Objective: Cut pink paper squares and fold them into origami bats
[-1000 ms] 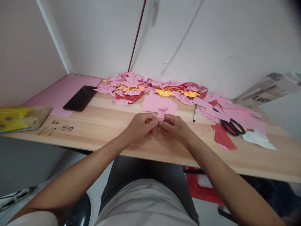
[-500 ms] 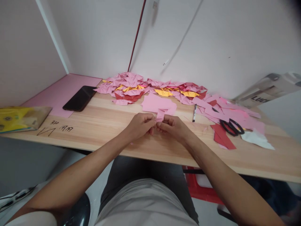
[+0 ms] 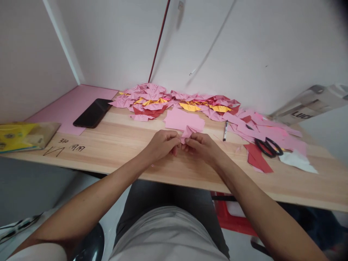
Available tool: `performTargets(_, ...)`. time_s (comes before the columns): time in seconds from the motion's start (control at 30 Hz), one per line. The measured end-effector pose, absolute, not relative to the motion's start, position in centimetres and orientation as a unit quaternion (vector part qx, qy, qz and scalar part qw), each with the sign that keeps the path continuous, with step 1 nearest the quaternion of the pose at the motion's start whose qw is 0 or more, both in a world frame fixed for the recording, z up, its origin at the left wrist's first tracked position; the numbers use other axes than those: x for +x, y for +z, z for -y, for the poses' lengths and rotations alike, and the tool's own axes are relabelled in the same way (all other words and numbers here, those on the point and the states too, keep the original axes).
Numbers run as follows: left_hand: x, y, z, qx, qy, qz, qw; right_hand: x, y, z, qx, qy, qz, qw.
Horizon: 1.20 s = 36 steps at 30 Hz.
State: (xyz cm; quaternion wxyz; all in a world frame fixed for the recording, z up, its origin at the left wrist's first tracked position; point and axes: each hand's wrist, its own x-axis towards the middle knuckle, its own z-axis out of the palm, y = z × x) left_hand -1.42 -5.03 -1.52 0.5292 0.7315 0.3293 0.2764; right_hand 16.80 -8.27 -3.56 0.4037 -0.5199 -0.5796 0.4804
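A small folded piece of pink paper (image 3: 188, 132) is pinched between my two hands, just above the table. My left hand (image 3: 166, 143) has its fingers curled and closes on the paper's left edge. On the other side, my right hand (image 3: 199, 145) grips it between thumb and fingers. The fingers hide the paper's lower part. Right behind it lies a flat stack of pink paper sheets (image 3: 179, 119). Farther back, many folded paper shapes (image 3: 153, 94) in pink, yellow and red are heaped along the wall, some with small drawn faces.
A black phone (image 3: 93, 113) rests on a large pink sheet (image 3: 62, 108) at left, near a yellow plastic packet (image 3: 24, 137). To the right lie a marker pen (image 3: 225, 131), black-handled scissors (image 3: 268, 147), red paper (image 3: 258, 158), pink scraps (image 3: 272, 127) and white tissue (image 3: 297, 161).
The pink paper between my fingers has changed shape, its upper part now showing as a wider, slanted fold. Both hands stay almost in the same place.
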Motion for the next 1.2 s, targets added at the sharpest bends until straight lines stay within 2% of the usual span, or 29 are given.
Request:
performTargets(0.2,-1.3,-1.7,5.1,0.746,0.308,-0.335,0.487,16.7,-3.2,8.4,-0.512,0.482,0.584,0.405)
performTargets(0.43,-1.3,-1.7,4.8,0.698,0.323,-0.357,0.53,16.7,-2.3,8.6,-0.506,0.467,0.561,0.459)
performTargets(0.63,-1.3,-1.9,4.8,0.703,0.326,-0.357,0.523,16.5,-2.5,8.5,-0.507,0.453,0.559,0.474)
performTargets(1.2,-1.5,-1.5,5.0,0.735,0.33,-0.382,0.454,16.3,-2.4,8.6,-0.534,0.432,0.572,0.448)
